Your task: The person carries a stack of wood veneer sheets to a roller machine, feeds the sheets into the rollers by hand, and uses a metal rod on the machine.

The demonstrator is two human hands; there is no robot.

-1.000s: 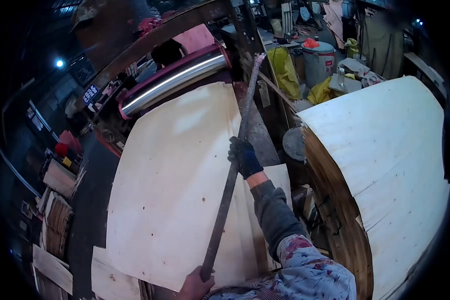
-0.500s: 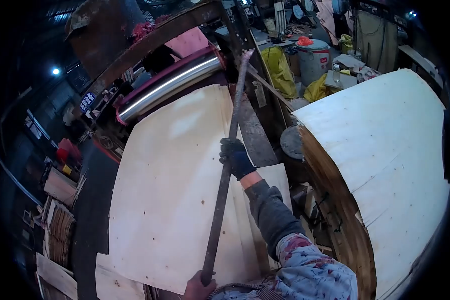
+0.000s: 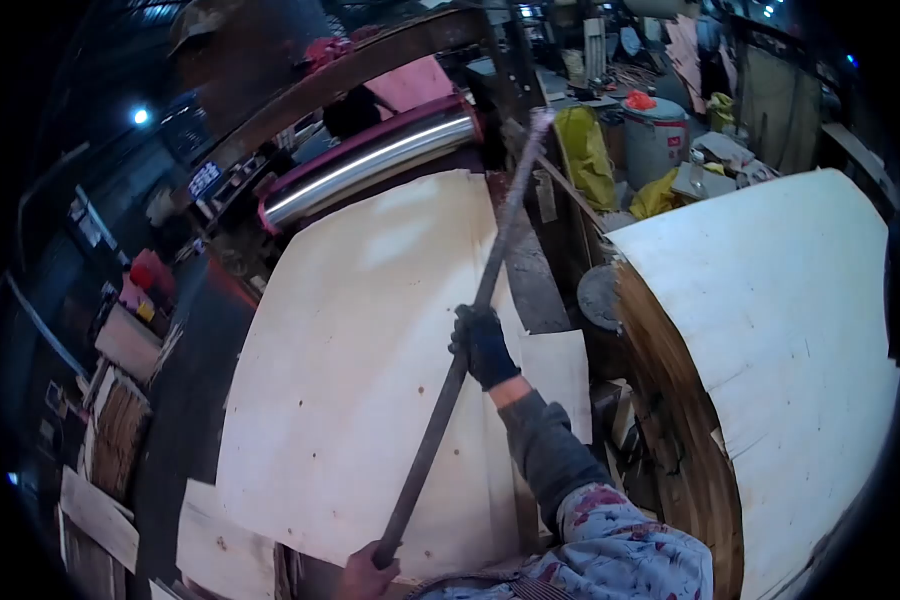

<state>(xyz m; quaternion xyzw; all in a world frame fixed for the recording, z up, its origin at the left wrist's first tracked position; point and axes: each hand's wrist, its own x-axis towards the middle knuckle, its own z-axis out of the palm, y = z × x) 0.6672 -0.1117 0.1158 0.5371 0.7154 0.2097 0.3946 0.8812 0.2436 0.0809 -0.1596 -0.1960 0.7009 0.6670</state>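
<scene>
A long dark pole (image 3: pixel 432 432) slants over a pale veneer sheet (image 3: pixel 340 380), its far end coated pinkish near the machine frame. My right hand (image 3: pixel 482 345), in a dark glove, is wrapped round the pole's middle. Bare and at the bottom of the view, my left hand (image 3: pixel 370 574) grips the near end. Beyond the sheet's far edge lies a shiny metal roller (image 3: pixel 375 170) with dark pink along its upper side.
At the right stands a stack topped with white veneer (image 3: pixel 760 350). Behind it are a grey drum (image 3: pixel 655 145) and yellow sacks (image 3: pixel 583 155). Stacked wood pieces (image 3: pixel 120 440) lie at the left. A rusty beam (image 3: pixel 370 60) crosses above the roller.
The view has shifted, so the scene sits further right. The pole leans more, with its near end further left on the sheet. Both hands still hold it.
</scene>
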